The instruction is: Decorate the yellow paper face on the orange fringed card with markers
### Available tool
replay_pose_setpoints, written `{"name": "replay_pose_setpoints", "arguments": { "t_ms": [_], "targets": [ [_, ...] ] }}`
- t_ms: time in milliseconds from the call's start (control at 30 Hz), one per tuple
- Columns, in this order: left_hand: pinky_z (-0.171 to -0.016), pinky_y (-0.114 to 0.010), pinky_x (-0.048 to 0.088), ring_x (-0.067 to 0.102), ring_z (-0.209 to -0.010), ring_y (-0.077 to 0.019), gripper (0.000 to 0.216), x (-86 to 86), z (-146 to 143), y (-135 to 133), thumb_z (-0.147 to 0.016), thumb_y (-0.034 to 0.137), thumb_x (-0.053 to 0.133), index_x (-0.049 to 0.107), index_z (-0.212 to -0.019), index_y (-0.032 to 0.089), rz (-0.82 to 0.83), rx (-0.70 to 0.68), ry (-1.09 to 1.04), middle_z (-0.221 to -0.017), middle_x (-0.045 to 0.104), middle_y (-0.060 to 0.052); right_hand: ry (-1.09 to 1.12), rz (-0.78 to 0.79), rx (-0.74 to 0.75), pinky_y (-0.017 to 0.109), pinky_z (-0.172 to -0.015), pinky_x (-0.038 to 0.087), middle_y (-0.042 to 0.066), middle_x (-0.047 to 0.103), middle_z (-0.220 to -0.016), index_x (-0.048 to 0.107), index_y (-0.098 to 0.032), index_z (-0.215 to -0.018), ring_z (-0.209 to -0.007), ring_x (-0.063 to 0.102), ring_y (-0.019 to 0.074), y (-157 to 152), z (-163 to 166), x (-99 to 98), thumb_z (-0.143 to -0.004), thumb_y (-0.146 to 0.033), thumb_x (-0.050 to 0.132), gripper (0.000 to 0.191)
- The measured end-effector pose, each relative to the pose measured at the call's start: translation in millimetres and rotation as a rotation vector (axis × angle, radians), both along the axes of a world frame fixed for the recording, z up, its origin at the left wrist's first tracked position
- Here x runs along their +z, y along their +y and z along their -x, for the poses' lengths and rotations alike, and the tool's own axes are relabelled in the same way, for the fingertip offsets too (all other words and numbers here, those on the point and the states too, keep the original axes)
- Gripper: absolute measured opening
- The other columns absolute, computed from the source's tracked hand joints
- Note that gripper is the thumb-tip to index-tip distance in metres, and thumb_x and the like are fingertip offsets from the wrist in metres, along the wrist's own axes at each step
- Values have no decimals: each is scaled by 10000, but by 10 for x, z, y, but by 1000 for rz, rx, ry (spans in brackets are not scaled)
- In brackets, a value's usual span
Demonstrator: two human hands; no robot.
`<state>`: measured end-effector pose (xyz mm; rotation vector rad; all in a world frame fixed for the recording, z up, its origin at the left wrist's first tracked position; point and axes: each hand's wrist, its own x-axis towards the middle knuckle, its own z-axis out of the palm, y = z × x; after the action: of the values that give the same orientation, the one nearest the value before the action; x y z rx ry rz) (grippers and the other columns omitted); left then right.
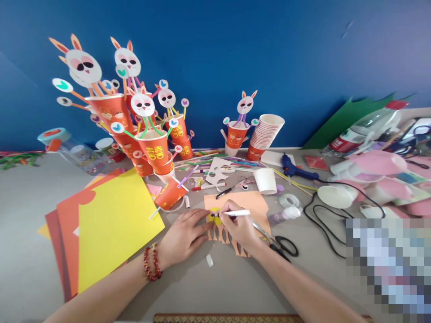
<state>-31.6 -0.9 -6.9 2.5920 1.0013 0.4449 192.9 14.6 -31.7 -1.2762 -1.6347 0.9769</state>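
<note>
Orange cups [156, 152] hold straw bunnies; right hand [239, 228] fingers clamp pen [233, 213]; left hand [183, 237] fingers together, flat on paper [251, 202].

A white pen [235, 213] is showing against a yellow piece [213, 217] on peach paper [247, 202]. A dark red bead bracelet [152, 264] is ringing the wrist. A yellow sheet [114, 224] is lying over orange ones. The cups [155, 150] are showing orange (with gold characters). Black scissors [284, 246] and a blue glue gun [296, 170] are standing out on the grey table [27, 215], under a blue wall [235, 54].

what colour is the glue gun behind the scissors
Blue plastic glue gun with black cord, head view.
</note>
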Motion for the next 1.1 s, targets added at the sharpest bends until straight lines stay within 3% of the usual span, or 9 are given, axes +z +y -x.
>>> {"name": "replay_pose_setpoints", "arguments": {
  "t_ms": [1100],
  "targets": [
    [-1113, -517, 455, 485, -1368, -308, 378, 12, -3, 0, -1020, 281, 511, 602, -1386, 257, -1, -1, 2, -1492, 525, -114, 14, 12, -27, 232, -472, 265, -72, 399, -594, 459, -228, -740, -492, 352, 102, -1, 0, 24, -924, -270, 519, 199]
  ]
}}
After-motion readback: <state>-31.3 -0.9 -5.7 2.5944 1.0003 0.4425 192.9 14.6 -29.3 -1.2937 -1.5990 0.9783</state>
